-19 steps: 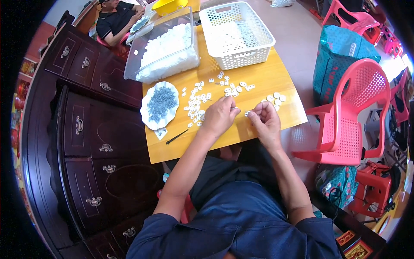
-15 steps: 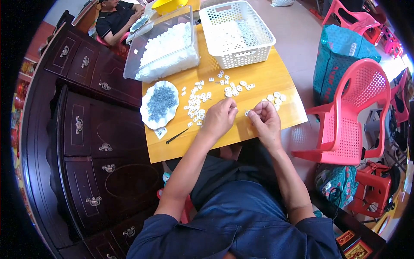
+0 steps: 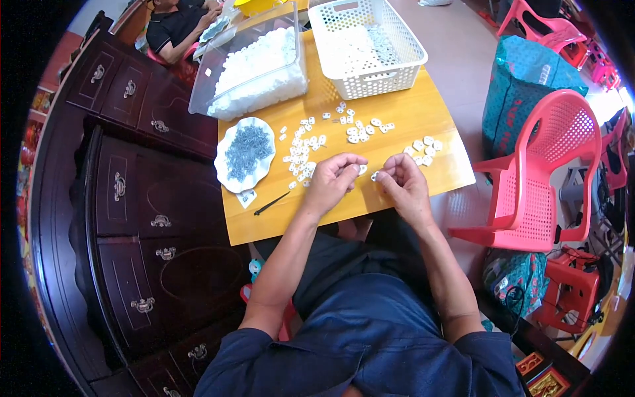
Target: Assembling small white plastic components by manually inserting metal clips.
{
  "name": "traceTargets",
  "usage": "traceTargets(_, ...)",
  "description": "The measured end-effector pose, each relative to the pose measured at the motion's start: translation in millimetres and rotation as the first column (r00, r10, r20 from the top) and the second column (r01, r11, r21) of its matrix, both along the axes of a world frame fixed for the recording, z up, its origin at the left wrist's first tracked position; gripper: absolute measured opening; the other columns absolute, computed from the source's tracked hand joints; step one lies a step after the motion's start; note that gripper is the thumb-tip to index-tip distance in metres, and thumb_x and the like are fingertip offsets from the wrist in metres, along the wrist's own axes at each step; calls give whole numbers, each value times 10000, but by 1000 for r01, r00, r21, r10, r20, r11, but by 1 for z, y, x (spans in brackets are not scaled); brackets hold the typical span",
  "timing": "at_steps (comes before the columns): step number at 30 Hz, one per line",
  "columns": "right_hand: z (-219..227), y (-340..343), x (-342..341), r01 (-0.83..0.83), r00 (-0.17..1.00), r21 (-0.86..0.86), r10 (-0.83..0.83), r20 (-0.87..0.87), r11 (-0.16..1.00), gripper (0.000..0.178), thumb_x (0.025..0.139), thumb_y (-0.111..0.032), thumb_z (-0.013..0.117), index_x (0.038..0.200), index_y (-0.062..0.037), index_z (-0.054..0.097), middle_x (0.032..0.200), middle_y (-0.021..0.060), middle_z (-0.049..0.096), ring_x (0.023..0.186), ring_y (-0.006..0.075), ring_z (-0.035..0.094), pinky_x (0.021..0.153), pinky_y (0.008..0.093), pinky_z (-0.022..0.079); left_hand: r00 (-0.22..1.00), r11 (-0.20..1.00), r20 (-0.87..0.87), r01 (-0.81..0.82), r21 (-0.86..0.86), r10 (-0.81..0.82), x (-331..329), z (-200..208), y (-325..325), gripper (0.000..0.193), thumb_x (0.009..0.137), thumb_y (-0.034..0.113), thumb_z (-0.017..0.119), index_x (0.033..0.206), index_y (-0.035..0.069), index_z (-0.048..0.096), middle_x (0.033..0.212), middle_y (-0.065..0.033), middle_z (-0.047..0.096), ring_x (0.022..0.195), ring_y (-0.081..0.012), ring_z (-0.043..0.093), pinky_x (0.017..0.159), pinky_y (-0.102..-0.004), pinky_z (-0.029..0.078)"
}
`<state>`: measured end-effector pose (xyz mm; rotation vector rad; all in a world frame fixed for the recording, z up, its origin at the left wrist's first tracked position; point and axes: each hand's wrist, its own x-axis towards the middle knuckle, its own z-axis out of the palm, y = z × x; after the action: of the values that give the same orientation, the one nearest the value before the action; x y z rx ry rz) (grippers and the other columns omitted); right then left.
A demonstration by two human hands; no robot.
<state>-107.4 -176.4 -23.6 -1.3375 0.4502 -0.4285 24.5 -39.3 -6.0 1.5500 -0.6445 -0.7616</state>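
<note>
My left hand (image 3: 333, 180) is above the wooden table, thumb and forefinger pinching a small white oval piece (image 3: 362, 169). Facing it, my right hand (image 3: 406, 184) grips another small white piece (image 3: 375, 176) between thumb and fingertips. A narrow gap separates the two pieces. Left of my left hand lies a loose cluster of small white pieces with dark holes (image 3: 299, 156). More such pieces (image 3: 358, 132) are scattered beyond my hands, and a small group of rounded ones (image 3: 423, 147) lies past my right hand.
A scalloped white plate (image 3: 223, 173) holds thin grey metal pins (image 3: 247, 152); a slim black tool (image 3: 271, 204) lies nearby. Behind stand a clear bin (image 3: 202, 99) of white parts and a perforated white basket (image 3: 377, 85). A dark cabinet (image 3: 119, 159) borders the left, a pink chair (image 3: 522, 192) the right.
My left hand has turned, its forefinger now stretched toward the right, and a white piece shows at its fingertips. My right hand has shifted slightly left. The view has tilted a little.
</note>
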Motion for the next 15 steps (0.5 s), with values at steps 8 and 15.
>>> traceTargets(8, -1, 1, 0, -37, 999, -7, 37, -7, 999, 173, 942, -27, 651, 1030, -49, 504, 854, -14, 576, 750, 44, 559, 663, 185, 477, 999, 998, 29, -33, -46, 34, -10, 7, -1, 205, 974, 113, 569, 1118, 9, 671, 692, 51, 542, 598, -29, 473, 537, -193, 387)
traceTargets(15, -1, 2, 0, -33, 999, -9, 33, 6, 999, 171, 935, -22, 656, 1032, -46, 517, 851, -21, 571, 754, 40, 558, 674, 178, 471, 998, 997, 46, -35, -73, 38, -12, 4, -2, 202, 972, 120, 587, 1116, 8, 673, 731, 50, 576, 625, -25, 494, 565, -189, 412)
